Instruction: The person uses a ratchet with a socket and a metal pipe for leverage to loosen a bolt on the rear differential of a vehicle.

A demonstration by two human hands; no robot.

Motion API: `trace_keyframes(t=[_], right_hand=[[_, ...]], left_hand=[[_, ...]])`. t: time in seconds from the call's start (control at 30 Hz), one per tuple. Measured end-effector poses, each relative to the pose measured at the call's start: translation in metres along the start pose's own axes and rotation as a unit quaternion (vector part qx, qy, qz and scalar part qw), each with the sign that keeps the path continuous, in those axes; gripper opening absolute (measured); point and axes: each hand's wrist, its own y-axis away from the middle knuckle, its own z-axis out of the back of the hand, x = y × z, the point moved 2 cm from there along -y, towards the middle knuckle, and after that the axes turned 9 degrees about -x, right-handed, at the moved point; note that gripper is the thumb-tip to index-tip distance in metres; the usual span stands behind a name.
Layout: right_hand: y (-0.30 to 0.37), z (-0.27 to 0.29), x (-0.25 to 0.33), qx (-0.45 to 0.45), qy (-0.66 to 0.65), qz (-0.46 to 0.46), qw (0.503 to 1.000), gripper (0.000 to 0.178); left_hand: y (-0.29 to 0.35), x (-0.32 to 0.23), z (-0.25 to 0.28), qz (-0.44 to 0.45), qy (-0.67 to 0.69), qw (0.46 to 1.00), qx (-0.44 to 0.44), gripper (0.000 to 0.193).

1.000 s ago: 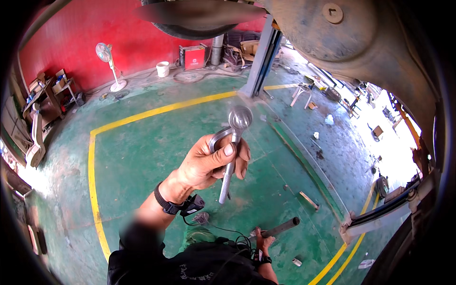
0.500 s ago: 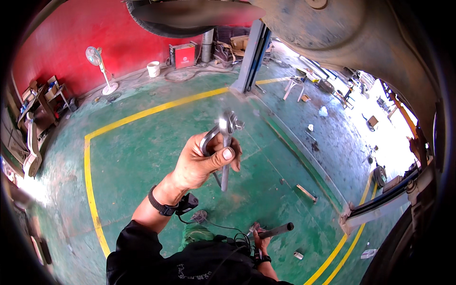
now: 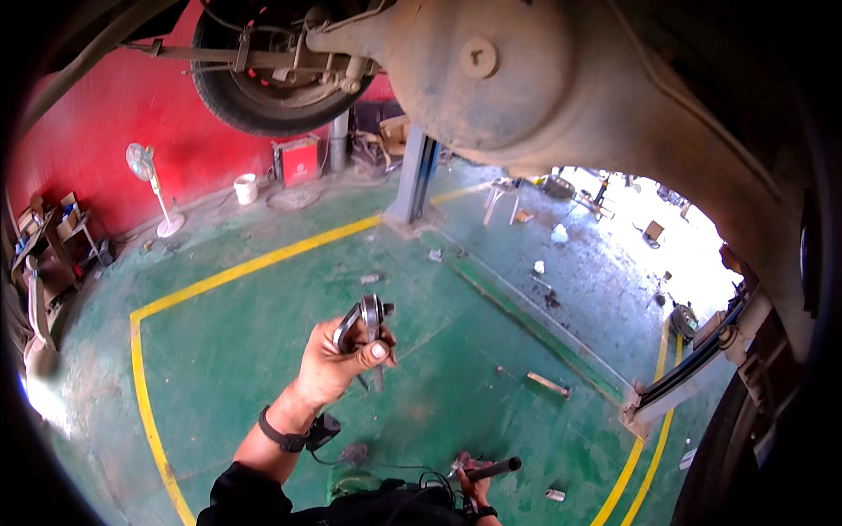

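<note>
Raised in front of me, my left hand (image 3: pixel 329 364) is closed around a ratchet wrench (image 3: pixel 373 311), its round head and square drive up and its handle hanging below the thumb. A second shiny, curved metal piece (image 3: pixel 348 327) sits in the same grip beside it; its kind I cannot make out. Low by my body, my right hand (image 3: pixel 474 484) wraps round a dark pipe-like bar (image 3: pixel 497 469) that points out to the right. Above both hands is the underside of a raised vehicle, with a rounded axle housing (image 3: pixel 482 96) and a filler plug (image 3: pixel 479 58).
A wheel (image 3: pixel 230 101) hangs at upper left. A lift post (image 3: pixel 412 180) stands ahead, another post (image 3: pixel 702 373) at right, with a floor rail (image 3: pixel 535 320) between them. Along the red wall are a fan (image 3: pixel 156 188), a white bucket (image 3: pixel 246 188) and a red box (image 3: pixel 298 161).
My view has tilted up, bringing more of the axle housing and wheel into sight. My left hand with the ratchet wrench appears lower and further left; both hands keep their holds.
</note>
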Motion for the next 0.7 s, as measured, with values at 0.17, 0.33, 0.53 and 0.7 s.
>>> trace_keyframes(t=[0.17,0.33,0.53,0.7], right_hand=[[0.0,0.007,-0.007,0.015,-0.052,-0.046,0.997,0.034],[0.007,0.018,0.005,-0.005,-0.12,-0.097,0.988,0.031],[0.002,0.04,0.058,-0.003,-0.275,-0.214,0.937,0.025],[0.003,0.043,0.073,-0.087,-0.24,-0.232,0.939,0.027]], left_hand=[[-0.011,0.008,-0.005,-0.016,0.005,1.0,-0.007,0.019],[-0.021,-0.013,-0.013,-0.078,-0.023,0.997,0.001,0.019],[-0.033,-0.011,-0.009,-0.083,-0.033,0.996,0.017,0.02],[-0.046,0.018,0.007,-0.053,-0.01,0.998,0.03,0.018]])
